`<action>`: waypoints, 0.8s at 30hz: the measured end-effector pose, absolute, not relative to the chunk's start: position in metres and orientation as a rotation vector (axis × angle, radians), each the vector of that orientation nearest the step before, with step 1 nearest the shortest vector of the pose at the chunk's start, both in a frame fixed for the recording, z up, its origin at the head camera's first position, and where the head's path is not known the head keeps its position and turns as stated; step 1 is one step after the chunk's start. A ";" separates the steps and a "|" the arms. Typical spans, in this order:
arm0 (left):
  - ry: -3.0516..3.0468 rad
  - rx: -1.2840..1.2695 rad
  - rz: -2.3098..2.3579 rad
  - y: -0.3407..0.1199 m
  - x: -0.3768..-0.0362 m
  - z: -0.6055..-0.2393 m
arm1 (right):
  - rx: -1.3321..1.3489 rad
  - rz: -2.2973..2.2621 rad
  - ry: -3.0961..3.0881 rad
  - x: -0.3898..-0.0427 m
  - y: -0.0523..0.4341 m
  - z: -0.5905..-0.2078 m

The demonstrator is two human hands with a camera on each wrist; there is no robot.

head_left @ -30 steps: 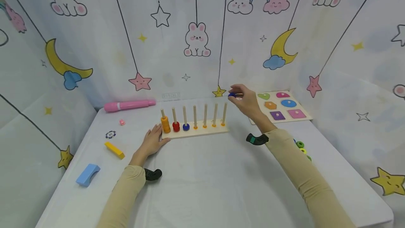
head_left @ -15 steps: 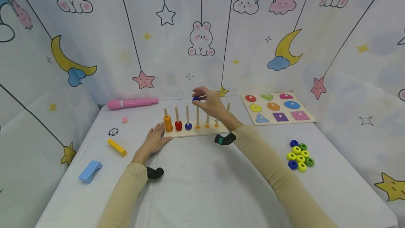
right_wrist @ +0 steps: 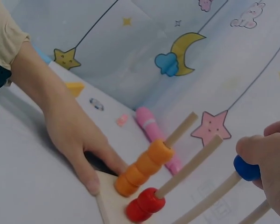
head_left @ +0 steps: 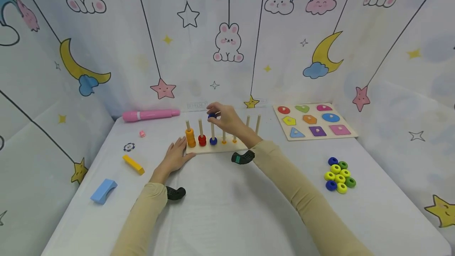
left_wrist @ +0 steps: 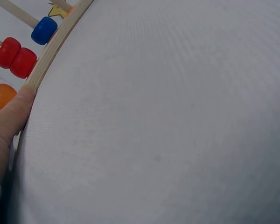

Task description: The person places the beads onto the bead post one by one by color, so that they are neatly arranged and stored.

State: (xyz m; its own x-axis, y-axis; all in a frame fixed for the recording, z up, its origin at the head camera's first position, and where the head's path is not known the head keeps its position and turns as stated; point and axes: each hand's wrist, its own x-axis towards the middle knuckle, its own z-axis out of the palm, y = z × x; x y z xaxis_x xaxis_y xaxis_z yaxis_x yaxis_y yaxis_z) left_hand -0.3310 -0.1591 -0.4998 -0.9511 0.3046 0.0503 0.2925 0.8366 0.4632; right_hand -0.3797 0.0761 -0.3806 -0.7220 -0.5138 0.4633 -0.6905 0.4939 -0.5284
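Observation:
My right hand (head_left: 227, 119) pinches a blue bead (right_wrist: 246, 168) between thumb and fingers at the top of the third peg from the left. That peg belongs to a wooden peg board (head_left: 220, 149), where another blue bead (head_left: 213, 141) sits at its foot. Red beads (head_left: 202, 140) are stacked on the second peg and several orange beads (head_left: 190, 138) on the first. My left hand (head_left: 174, 156) rests at the board's left end, its thumb against the front edge in the left wrist view. My right hand and forearm partly cover the pegs to the right.
Loose yellow, green and blue beads (head_left: 340, 178) lie at the right. Behind them is a shape puzzle board (head_left: 314, 131). To the left are a pink microphone-like tube (head_left: 151, 115), a pink die (head_left: 142, 134), a chip (head_left: 129, 147), a yellow block (head_left: 133, 164) and a blue arch block (head_left: 104, 191).
My right hand has carried the blue bead leftward from beyond the board's right end to the top of the third peg. The left hand stays at the board; the view has shifted slightly.

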 end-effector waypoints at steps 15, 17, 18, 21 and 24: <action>2.989 0.485 0.719 -0.157 -0.334 -0.503 | 0.939 1.119 -2.440 -0.378 0.099 -0.375; 2.993 0.483 0.717 -0.158 -0.334 -0.503 | 0.892 1.174 -2.423 -0.378 0.107 -0.375; 2.994 0.483 0.715 -0.158 -0.334 -0.503 | 0.866 1.211 -2.413 -0.379 0.112 -0.375; 2.995 0.480 0.715 -0.159 -0.334 -0.503 | 0.772 1.294 -2.367 -0.381 0.128 -0.376; 2.993 0.484 0.716 -0.159 -0.335 -0.504 | 0.688 1.334 -2.304 -0.384 0.147 -0.378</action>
